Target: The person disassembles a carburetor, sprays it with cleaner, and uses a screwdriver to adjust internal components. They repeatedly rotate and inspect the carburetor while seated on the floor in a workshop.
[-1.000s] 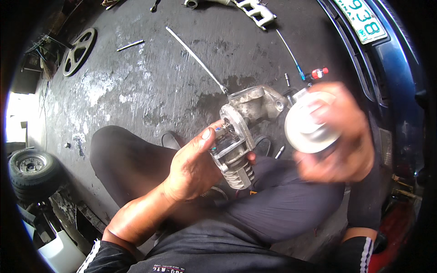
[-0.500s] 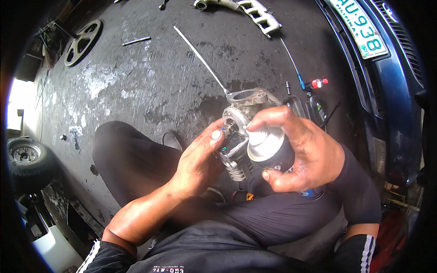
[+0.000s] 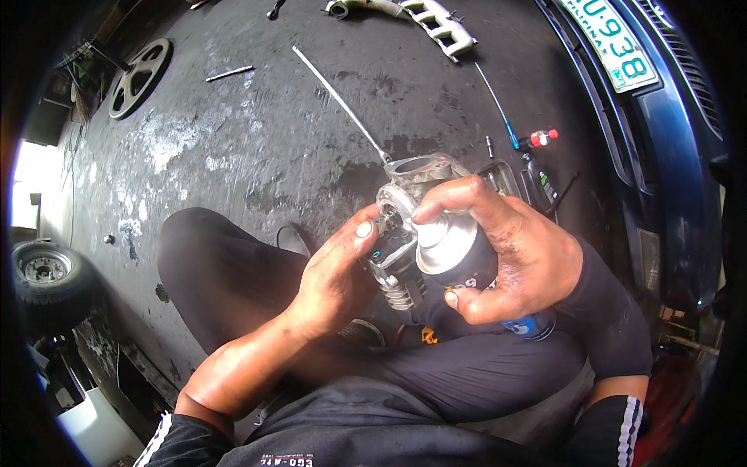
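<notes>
My left hand (image 3: pixel 331 272) is closed around the side of a grey cast-metal throttle body (image 3: pixel 419 167), thumb on top near a small spring and shaft. Its oval opening faces up at the far side, and a ribbed lower part shows beneath. In my right hand (image 3: pixel 533 253) is an aerosol spray can (image 3: pixel 450 247) with a silvery domed top and dark body, tilted toward the throttle body. The index finger lies on the nozzle, and the thumb presses against the can's near side. My right hand and the can hide part of the metal piece.
Beyond my hands, a long metal rod (image 3: pixel 338 97) and a pale intake manifold (image 3: pixel 440 27) lie on the dark floor. A blue-handled screwdriver (image 3: pixel 510 132) and dark bottle (image 3: pixel 538 177) sit near the blue car bumper (image 3: pixel 669 148). A wheel (image 3: pixel 50 268) stands at left.
The spray can and my right hand have shifted slightly left, and the can has turned a little. My left hand keeps its hold on the throttle body.
</notes>
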